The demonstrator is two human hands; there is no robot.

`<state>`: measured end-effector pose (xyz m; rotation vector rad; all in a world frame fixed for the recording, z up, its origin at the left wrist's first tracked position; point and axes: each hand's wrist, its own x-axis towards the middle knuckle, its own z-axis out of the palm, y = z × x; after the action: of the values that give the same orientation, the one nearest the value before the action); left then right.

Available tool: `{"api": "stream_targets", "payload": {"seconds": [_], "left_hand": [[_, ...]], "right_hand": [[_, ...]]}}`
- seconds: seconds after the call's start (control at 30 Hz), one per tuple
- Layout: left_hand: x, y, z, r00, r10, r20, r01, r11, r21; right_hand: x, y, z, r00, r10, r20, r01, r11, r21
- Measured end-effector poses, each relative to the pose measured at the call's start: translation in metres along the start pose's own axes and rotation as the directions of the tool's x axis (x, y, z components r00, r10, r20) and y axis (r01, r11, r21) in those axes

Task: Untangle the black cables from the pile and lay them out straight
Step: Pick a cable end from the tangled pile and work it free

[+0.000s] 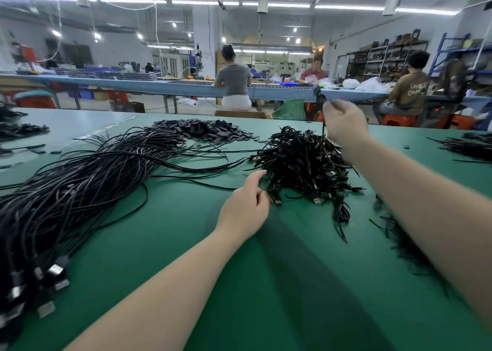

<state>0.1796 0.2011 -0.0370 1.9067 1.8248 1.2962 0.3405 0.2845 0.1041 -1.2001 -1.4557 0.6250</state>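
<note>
right hand (343, 123) grips blurred cable (320, 99) above pile (303, 161).

L hand (246, 207) low near surface centre, fingers loosely curled, index out. R hand (343, 124) raised toward far edge, fingers pinched, arm extended.

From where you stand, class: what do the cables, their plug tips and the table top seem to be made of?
Cables: probably a plastic or rubber jacket, black with a slight sheen, bending in loose loops.
Plug tips: likely bare metal, silvery and bright against black moulded bodies.
Table top: seemingly a green mat or cloth cover, matte, with soft shadows and no glare; which one is unclear.
</note>
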Motion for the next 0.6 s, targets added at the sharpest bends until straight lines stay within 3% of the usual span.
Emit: {"api": "stream_targets", "payload": {"seconds": [0.07, 0.13, 0.2, 0.27, 0.33, 0.43, 0.5, 0.6], "left_hand": [[0.001, -0.001, 0.001, 1.0, 0.012, 0.024, -0.012, 0.999, 0.03], [0.002, -0.003, 0.001, 0.999, 0.018, 0.03, -0.02, 0.998, 0.056], [0.002, -0.004, 0.002, 1.0, 0.0, 0.006, 0.0, 0.999, 0.039], [0.002, -0.005, -0.001, 0.997, -0.052, -0.055, 0.051, 0.999, -0.015], [0.008, -0.006, -0.009, 0.982, -0.113, -0.148, 0.107, 0.993, -0.047], [0.024, -0.017, -0.04, 0.93, -0.16, -0.33, 0.166, 0.986, -0.009], [0.034, -0.029, -0.072, 0.922, -0.199, -0.331, 0.276, 0.939, 0.204], [0.036, -0.055, -0.129, 0.924, -0.292, -0.248, 0.377, 0.587, 0.716]], "right_hand": [[0.023, -0.009, -0.01, 0.998, -0.007, 0.067, 0.027, 0.951, -0.307], [0.019, -0.008, -0.008, 0.989, -0.15, -0.005, 0.123, 0.828, -0.547], [-0.014, 0.001, 0.006, 0.952, -0.305, -0.005, 0.26, 0.821, -0.508], [-0.058, 0.024, 0.027, 0.909, -0.385, 0.162, 0.414, 0.782, -0.466], [-0.1, 0.054, 0.046, 0.866, -0.356, 0.352, 0.496, 0.703, -0.51], [-0.131, 0.084, 0.056, 0.856, -0.144, 0.497, 0.428, 0.737, -0.524], [-0.13, 0.087, 0.055, 0.853, -0.092, 0.514, 0.39, 0.767, -0.51], [-0.126, 0.087, 0.054, 0.85, -0.122, 0.512, 0.405, 0.773, -0.489]]}}
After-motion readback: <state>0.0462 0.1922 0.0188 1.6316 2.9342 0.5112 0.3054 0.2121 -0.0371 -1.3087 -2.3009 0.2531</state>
